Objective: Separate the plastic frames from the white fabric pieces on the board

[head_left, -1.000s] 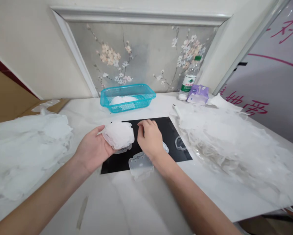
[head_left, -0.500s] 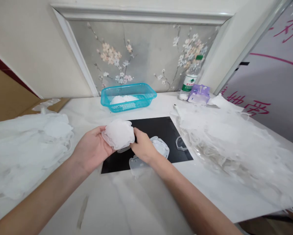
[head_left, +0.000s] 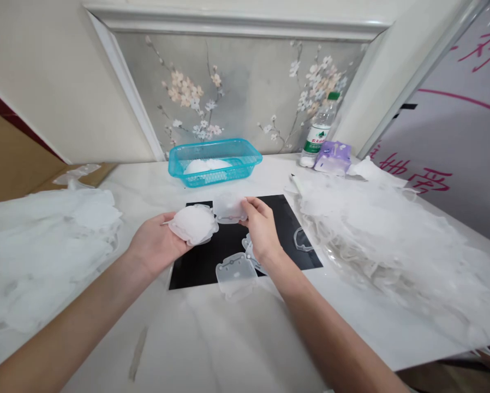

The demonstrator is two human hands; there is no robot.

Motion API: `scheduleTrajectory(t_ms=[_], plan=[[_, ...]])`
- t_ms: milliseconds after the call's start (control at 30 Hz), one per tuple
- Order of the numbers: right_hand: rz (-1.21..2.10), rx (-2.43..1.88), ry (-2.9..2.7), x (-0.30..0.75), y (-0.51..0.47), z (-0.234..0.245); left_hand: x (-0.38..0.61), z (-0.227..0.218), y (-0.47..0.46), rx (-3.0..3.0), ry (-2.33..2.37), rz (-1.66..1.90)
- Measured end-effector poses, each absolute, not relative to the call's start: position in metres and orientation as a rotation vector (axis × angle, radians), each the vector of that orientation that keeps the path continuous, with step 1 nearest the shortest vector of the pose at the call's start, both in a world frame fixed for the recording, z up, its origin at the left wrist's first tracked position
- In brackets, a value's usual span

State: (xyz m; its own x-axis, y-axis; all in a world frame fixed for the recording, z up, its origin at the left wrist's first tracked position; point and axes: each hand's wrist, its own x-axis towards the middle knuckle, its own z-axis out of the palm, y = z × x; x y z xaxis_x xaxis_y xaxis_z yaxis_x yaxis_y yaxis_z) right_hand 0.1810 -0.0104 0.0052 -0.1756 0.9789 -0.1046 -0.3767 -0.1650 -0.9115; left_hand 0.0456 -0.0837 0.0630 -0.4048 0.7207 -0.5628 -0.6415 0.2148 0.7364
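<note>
My left hand (head_left: 157, 240) lies palm up and carries a white puffy pad (head_left: 193, 224), which sits on a translucent plastic shell with its edge showing around the pad. My right hand (head_left: 262, 229) pinches a second translucent plastic shell (head_left: 229, 208) by its side, just beside the pad, above the black mat (head_left: 212, 267). Several more clear shells lie on the mat, one (head_left: 235, 275) near its front edge, one (head_left: 249, 254) partly under my right wrist, and one (head_left: 302, 240) near its right corner.
Large heaps of thin white translucent sheets (head_left: 380, 234) cover the marble table's right side, with another heap (head_left: 44, 240) on the left. A turquoise plastic basket (head_left: 215, 162) holding white material stands at the back, near a water bottle (head_left: 319, 128) and a purple tissue pack (head_left: 334, 158).
My right hand has lifted a clear shell from the mat and brought it next to the pad. My left hand has moved the pad slightly down and left. The mat's shells have shifted.
</note>
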Motion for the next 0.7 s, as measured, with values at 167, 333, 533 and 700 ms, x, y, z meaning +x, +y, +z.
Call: scheduleTrajectory(t_ms=[167, 333, 533, 700], plan=[[1.595, -0.763, -0.929, 0.178, -0.015, 0.008, 0.048, 0.058, -0.083, 0.048, 1.295, 1.408], [1.645, -0.75, -1.094, 0.177, -0.019, 0.01, 0.048, 0.056, -0.082, 0.076, 1.232, 1.377], [1.359, -0.848, -1.425, 0.176, -0.021, 0.006, 0.047, 0.058, -0.082, 0.139, 1.231, 1.315], [1.933, -0.913, -1.41, 0.176, -0.026, 0.005, 0.049, 0.058, -0.085, 0.365, 1.377, 1.288]])
